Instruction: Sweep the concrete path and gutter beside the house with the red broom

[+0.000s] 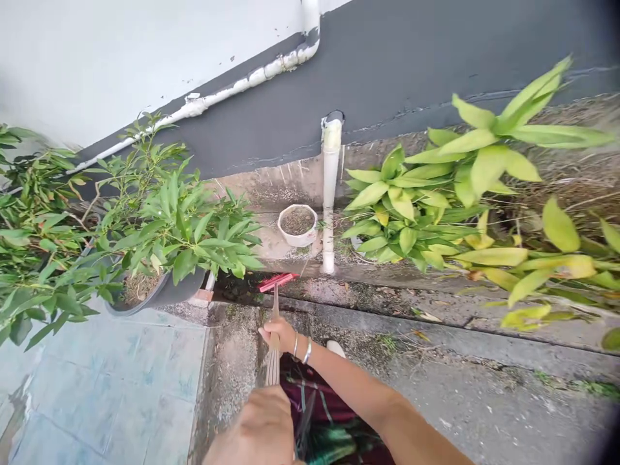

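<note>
A long-handled broom (pixel 276 298) with a pale handle and a narrow red head (pixel 278 282) reaches down to the dark drain channel; its bristles cannot be made out. My right hand (pixel 281 336), with two bangles on the wrist, is closed around the lower part of the handle. Closer to the camera, my left hand (pixel 256 423) grips the upper end, slightly blurred. The red head lies over the channel, just in front of a small white pot (pixel 298 226) filled with dry soil.
A white downpipe (pixel 330 194) comes down beside the small pot. To the left, a large grey pot (pixel 159 298) holds a leafy shrub over pale blue tiles (pixel 121 381). Broad-leaved plants (pixel 411 213) crowd the right side. Behind runs a grey and white wall (pixel 411 58).
</note>
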Motion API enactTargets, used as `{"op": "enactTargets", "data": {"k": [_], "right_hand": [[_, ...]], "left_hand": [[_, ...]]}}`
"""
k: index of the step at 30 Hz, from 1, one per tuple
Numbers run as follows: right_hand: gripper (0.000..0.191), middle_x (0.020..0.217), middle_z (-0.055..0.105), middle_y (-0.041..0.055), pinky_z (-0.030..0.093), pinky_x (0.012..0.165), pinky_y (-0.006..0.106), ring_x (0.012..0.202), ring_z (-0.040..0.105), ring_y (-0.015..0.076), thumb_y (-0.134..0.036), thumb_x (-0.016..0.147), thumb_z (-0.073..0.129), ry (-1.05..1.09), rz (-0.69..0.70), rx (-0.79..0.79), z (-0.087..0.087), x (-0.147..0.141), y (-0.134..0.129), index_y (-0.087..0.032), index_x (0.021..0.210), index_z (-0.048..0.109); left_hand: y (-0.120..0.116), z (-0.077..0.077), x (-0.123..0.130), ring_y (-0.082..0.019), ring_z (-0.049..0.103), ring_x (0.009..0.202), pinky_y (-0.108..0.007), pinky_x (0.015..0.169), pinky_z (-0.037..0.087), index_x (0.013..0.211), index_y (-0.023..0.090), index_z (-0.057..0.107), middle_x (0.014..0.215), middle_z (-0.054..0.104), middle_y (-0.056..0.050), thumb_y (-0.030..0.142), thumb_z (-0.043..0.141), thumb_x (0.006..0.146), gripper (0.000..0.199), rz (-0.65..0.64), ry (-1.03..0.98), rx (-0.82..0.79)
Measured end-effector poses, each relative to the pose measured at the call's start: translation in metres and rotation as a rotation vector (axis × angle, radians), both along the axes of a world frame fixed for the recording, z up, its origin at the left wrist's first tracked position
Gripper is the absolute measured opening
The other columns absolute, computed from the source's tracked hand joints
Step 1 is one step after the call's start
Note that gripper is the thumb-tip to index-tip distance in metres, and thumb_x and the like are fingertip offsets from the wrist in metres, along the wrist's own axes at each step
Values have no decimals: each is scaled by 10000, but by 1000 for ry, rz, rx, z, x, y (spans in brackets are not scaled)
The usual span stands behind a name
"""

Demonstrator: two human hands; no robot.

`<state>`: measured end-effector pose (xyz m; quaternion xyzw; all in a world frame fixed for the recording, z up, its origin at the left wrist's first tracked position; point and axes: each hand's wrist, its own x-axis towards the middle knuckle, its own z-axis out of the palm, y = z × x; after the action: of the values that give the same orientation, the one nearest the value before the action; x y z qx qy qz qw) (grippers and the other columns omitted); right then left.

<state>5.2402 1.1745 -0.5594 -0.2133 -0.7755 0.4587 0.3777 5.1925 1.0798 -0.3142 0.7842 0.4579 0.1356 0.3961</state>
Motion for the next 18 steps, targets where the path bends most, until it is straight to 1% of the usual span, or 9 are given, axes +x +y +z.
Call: {"op": "enactTargets", "data": {"k": [2,3,7,9,12,14,15,17,18], "right_hand": [[450,455,309,-54,230,514,294,457,275,106,-275,942,440,-44,7,23,-5,35,-6,-233,535,252],[443,456,323,-54,237,513,293,456,285,106,-259,939,447,-81,-22,28,-7,57,-13,-232,533,273],[418,494,457,-29,310,537,281,480,400,114,-229,961,450,-280,-260,8,-19,164,-46,-224,546,408],[394,513,512,-13,333,535,276,489,449,124,-251,960,479,-369,-350,14,-25,221,-59,-223,567,475],[400,488,529,-14,341,512,268,458,466,127,-256,956,500,-460,-502,103,-30,291,-72,-225,558,494],[436,465,520,-17,336,505,262,437,460,120,-246,970,484,-497,-616,182,-26,319,-79,-222,534,474],[448,460,516,-18,333,505,259,433,454,116,-243,976,478,-508,-658,217,-21,326,-83,-220,529,468],[446,461,516,-18,322,512,258,436,442,111,-243,979,484,-513,-690,269,-7,326,-96,-216,534,480],[438,466,519,-17,315,519,259,443,438,110,-235,977,488,-505,-689,287,3,320,-104,-214,540,488]], "left_hand": [[2,-12,25,-116,272,362,-286,411,313,534,231,414,395,236,48,297,508,916,398,-11,-65,-9],[2,-15,35,-108,233,344,-280,396,294,535,228,406,384,199,58,280,490,932,409,-13,-81,-26],[-6,-28,73,-89,134,313,-276,377,257,529,226,345,377,97,92,258,490,953,449,-26,-127,-148],[-7,-39,100,-91,205,311,-288,411,301,510,226,295,359,161,78,327,495,953,496,-91,-279,-163],[-2,-54,144,-105,378,354,-306,485,390,473,239,254,344,332,27,536,446,913,565,-183,-572,-103],[0,-52,166,-98,419,368,-289,495,405,471,249,258,338,375,20,574,436,881,553,-150,-772,-23],[-2,-46,170,-91,414,366,-279,489,396,478,250,264,335,373,27,548,454,877,533,-107,-864,13],[-16,-28,166,-85,404,371,-277,498,385,497,243,260,344,363,42,471,494,889,510,-16,-955,49],[-29,-16,158,-86,394,371,-284,509,387,501,241,237,344,335,50,461,491,906,527,23,-925,50]]}}
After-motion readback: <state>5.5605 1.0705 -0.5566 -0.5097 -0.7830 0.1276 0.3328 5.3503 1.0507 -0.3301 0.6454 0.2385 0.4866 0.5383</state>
